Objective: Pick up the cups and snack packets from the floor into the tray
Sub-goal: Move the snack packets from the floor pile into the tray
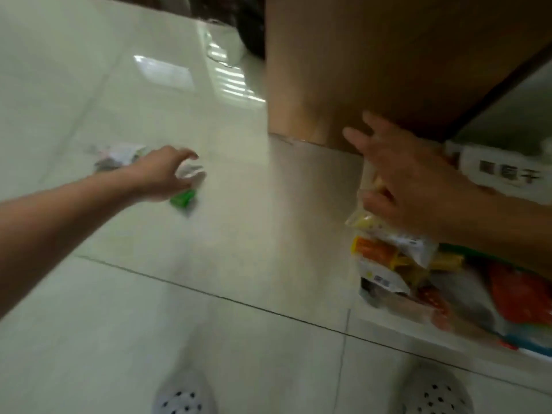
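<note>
My left hand (162, 174) reaches out over the pale floor, its fingers curled around a small clear and green snack packet (185, 192); motion blur hides whether the grip is closed. Behind it another pale packet (116, 155) lies on the tiles. At the right, my right hand (409, 180) hovers with fingers spread above a heap of colourful snack packets (397, 261) that seems to fill a white tray (448, 342). A yellowish packet (369, 216) sits just under its thumb, and contact is unclear. No cup shows.
A big brown cardboard box (373, 61) stands at the upper right, right behind my right hand. A white carton with black print (504, 171) lies beside it. My two white perforated shoes (185, 395) show at the bottom. Glossy tiled floor (239, 279) spreads between the hands.
</note>
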